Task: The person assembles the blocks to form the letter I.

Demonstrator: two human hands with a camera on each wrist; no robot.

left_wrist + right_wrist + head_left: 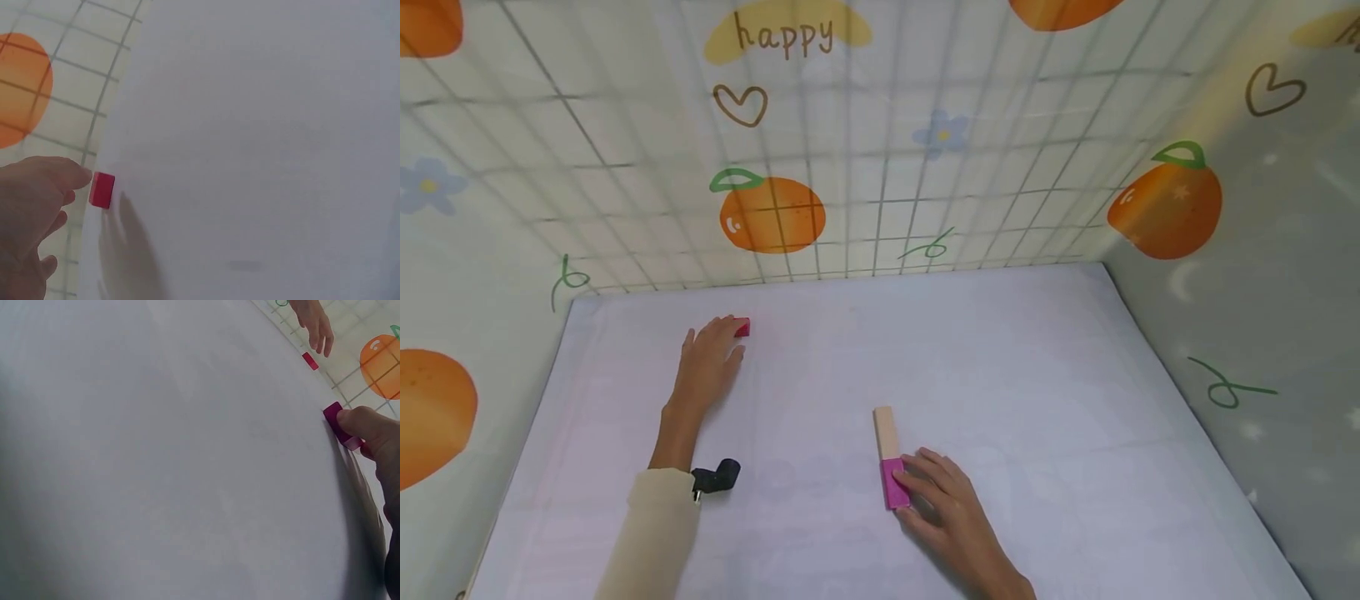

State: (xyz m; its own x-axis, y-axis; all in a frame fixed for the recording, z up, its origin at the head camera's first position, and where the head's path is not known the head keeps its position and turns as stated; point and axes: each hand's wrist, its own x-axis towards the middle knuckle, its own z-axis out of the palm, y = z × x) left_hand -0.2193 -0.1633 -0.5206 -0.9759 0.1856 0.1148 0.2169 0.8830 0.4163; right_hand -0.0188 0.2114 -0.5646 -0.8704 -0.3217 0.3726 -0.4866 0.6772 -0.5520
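My left hand (707, 367) reaches to the far left of the table, its fingers loosely extended over a small red block (742, 327). In the left wrist view this red block (102, 190) lies just past a fingertip; whether they touch I cannot tell. My right hand (951, 517), nearer the front, pinches a magenta block (893, 483) between thumb and fingers. A pale wooden block (886, 432) lies end to end with the magenta one, on its far side. In the right wrist view the thumb is on the magenta block (334, 415).
A white cloth covers the table (1022, 358). Behind it hangs a gridded curtain (865, 175) printed with oranges, and printed sheets also close in both sides. A black device (718, 476) is on the left wrist, by the beige sleeve (658, 525).
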